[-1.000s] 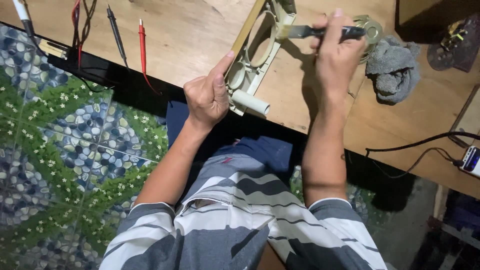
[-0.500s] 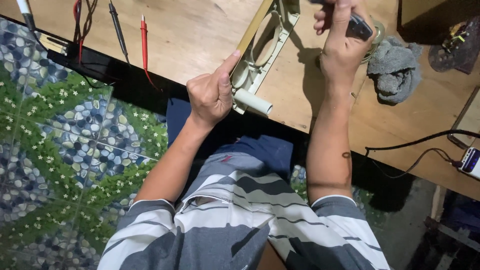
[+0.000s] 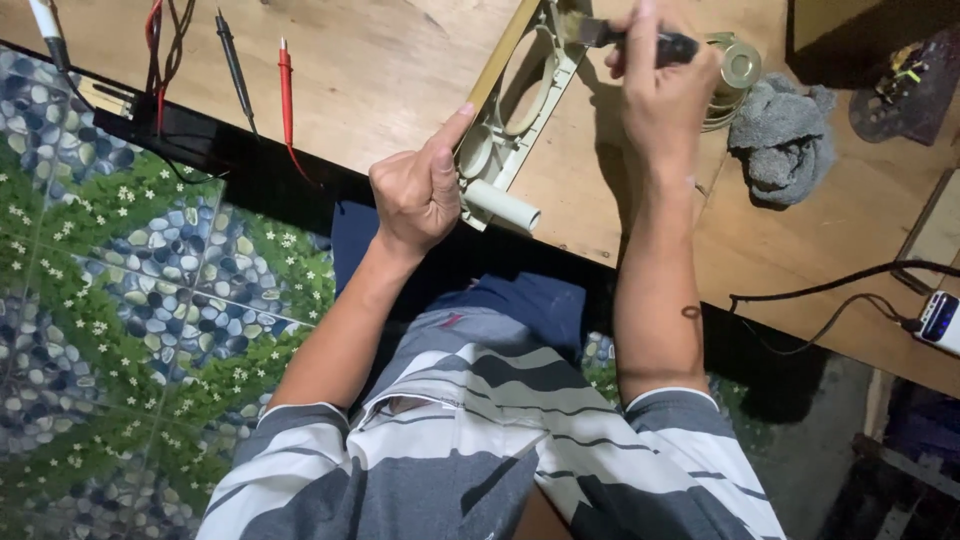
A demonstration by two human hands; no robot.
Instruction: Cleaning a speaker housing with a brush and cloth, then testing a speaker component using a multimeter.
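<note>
At a wooden workbench, the left hand curls around the near end of a cream plastic housing, thumb stretched along its edge. The right hand is closed on a dark-handled brush held over the housing's far end. The housing lies close to the bench's near edge, with bare wood to its left and a grey rag nearby on the right.

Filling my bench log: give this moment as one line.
left hand: steadies cream plastic housing | right hand: holds brush over it | table: grey rag
</note>
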